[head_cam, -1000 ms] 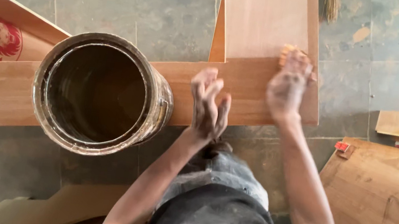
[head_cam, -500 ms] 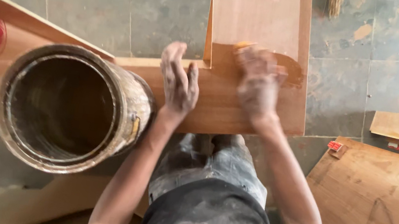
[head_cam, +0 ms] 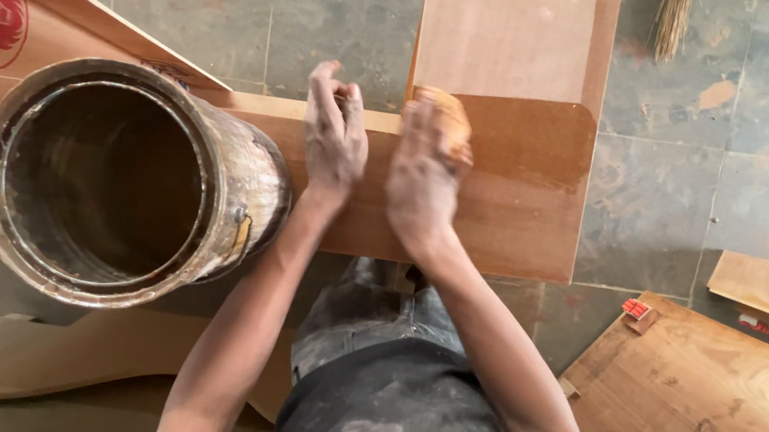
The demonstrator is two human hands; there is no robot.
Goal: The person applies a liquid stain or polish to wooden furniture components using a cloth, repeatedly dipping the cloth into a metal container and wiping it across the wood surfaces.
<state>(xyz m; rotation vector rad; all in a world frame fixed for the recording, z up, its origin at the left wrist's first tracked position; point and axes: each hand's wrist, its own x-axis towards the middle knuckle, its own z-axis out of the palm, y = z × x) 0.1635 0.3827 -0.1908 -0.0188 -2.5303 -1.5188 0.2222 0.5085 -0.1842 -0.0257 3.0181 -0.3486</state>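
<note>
A big dirty can [head_cam: 123, 184] stands on the long board [head_cam: 502, 233] at the left, close to the left hand [head_cam: 334, 134]. That hand lies flat and open on the wood. Just beside it, the right hand [head_cam: 422, 176] is curled around an orange rag [head_cam: 446, 119] and presses it on the board's wet dark patch [head_cam: 525, 141]. More wood sheets [head_cam: 727, 415] lie near on the right, and a broom tip [head_cam: 673, 21] shows far off. Bare grey floor [head_cam: 735, 145] lies open past the board's right edge. Half a second ago the rag hand was farther right; now it has slid left, next to the other hand.
</note>
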